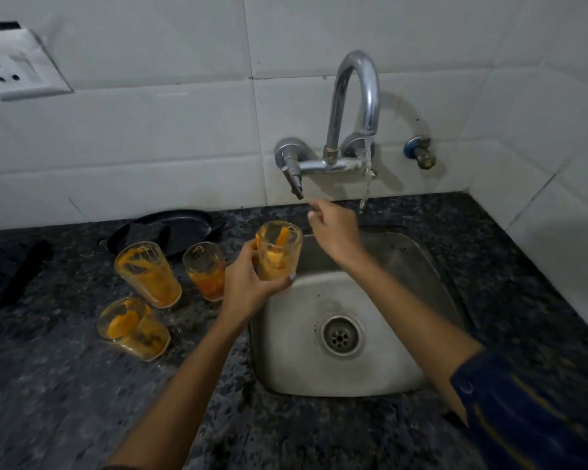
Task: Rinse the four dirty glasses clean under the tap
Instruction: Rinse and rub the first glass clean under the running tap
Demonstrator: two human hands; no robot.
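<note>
My left hand (243, 283) grips an upright glass (280, 252) smeared with orange residue, held over the left rim of the steel sink (404, 266). My right hand (333, 228) hovers just below the left tap handle (294, 179), fingers loosely curled, holding nothing. A thin stream of water (365, 184) runs from the curved chrome tap (353, 93), to the right of my right hand. Three more orange-stained glasses rest on the counter left of the sink: a tall one (148, 274), a shorter one (206, 271), and one lying on its side (133, 329).
A dark speckled granite counter (82, 385) surrounds the sink, whose drain (341, 335) sits mid-basin. A black pan (170, 228) lies behind the glasses. A white wall socket (14, 72) is at upper left, and a blue valve (420, 152) right of the tap.
</note>
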